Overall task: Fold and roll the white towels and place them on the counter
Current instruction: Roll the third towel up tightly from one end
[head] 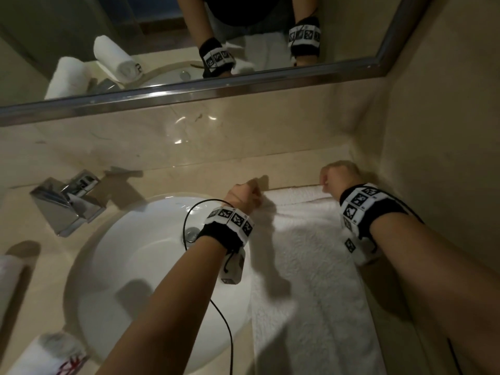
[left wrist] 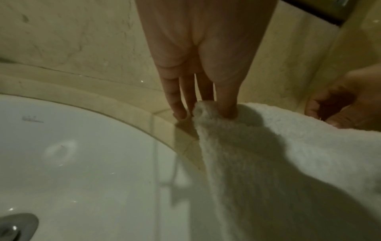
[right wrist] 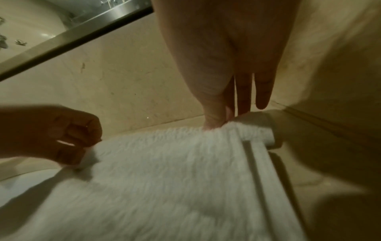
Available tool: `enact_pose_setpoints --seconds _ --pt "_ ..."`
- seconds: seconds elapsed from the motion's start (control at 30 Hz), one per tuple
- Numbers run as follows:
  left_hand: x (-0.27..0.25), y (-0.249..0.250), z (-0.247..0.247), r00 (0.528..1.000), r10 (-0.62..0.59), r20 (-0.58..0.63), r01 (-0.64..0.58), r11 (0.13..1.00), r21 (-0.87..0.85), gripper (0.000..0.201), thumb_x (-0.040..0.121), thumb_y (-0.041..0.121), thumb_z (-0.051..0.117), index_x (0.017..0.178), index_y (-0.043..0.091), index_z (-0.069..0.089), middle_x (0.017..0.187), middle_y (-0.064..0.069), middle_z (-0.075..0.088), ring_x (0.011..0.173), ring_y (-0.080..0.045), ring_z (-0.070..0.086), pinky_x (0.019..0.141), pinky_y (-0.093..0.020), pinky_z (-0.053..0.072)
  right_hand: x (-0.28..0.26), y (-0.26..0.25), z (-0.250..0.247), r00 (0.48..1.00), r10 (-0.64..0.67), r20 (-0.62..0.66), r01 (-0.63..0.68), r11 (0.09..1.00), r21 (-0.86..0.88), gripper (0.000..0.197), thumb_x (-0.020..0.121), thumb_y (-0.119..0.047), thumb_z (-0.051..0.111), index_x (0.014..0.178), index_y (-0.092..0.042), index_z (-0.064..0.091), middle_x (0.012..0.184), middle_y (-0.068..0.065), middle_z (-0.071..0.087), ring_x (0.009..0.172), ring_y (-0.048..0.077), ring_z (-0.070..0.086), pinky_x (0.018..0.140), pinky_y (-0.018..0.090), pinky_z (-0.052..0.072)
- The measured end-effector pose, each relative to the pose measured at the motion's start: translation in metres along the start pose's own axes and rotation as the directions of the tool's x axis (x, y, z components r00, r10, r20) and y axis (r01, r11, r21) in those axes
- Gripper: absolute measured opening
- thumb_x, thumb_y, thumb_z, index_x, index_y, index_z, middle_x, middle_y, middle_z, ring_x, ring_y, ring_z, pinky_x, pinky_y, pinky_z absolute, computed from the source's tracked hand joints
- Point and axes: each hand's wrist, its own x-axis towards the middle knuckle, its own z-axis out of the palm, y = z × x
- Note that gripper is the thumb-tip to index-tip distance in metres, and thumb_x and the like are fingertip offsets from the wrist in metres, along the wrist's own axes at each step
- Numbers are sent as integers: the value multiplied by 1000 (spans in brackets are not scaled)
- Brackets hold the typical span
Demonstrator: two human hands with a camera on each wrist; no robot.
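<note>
A white towel (head: pixel 305 253) lies spread lengthwise on the beige counter (head: pixel 189 174), right of the sink, its far edge near the back wall. My left hand (head: pixel 250 194) pinches the towel's far left corner (left wrist: pixel 206 112) between thumb and fingers. My right hand (head: pixel 331 175) pinches the far right part of the towel's edge (right wrist: pixel 226 128), close to the corner of the walls. Both wrists wear black bands with marker tags. Two rolled white towels (head: pixel 46 353) lie at the counter's left front.
A white round sink (head: pixel 140 266) with a drain sits left of the towel, and a chrome faucet (head: pixel 67 201) stands behind it. A mirror (head: pixel 189 36) with a metal frame runs above the backsplash. The beige side wall (head: pixel 438 158) closes off the right.
</note>
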Motion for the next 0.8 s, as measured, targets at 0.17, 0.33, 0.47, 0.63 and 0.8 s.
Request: enact_pose_setpoints --seconds 0.17,0.33,0.47,0.63,0.8 --pt "6 -10 0 999 -32 18 33 994 -100 41 84 19 67 122 11 56 121 -10 60 111 -26 55 84 -22 38 1 -1 1 983 -36 180 37 999 -6 28 90 -16 46 72 -29 62 92 2 61 69 13 54 69 23 37" --pt "10 -11 -4 996 41 79 -41 999 2 40 84 24 68 120 10 59 119 -13 60 110 -26 55 80 -18 35 -8 -1 1 990 -39 136 49 996 -69 17 88 -18 49 82 -20 64 90 1 63 63 14 48 69 25 37" --pt "6 -14 -2 993 95 74 -94 995 -12 40 80 23 71 114 7 56 117 -13 58 106 -27 55 84 -24 39 -18 -2 9 997 -69 39 71 996 -49 16 84 -15 53 98 -14 62 99 6 64 84 25 60 71 28 44" --pt "-11 -12 10 981 191 -31 -189 979 72 31 80 11 67 105 -2 55 108 -19 59 100 -33 56 79 -31 38 -48 -11 19 991 -96 -91 96 995 -11 24 83 -4 54 106 -3 60 112 16 59 106 29 53 91 32 37" --pt "-32 -17 26 964 249 -93 -242 967 85 30 85 7 61 113 -2 57 109 -20 62 99 -34 58 81 -36 43 -65 -30 20 978 -126 -166 117 991 -63 26 75 9 53 95 -4 62 102 14 58 98 26 57 77 26 48"
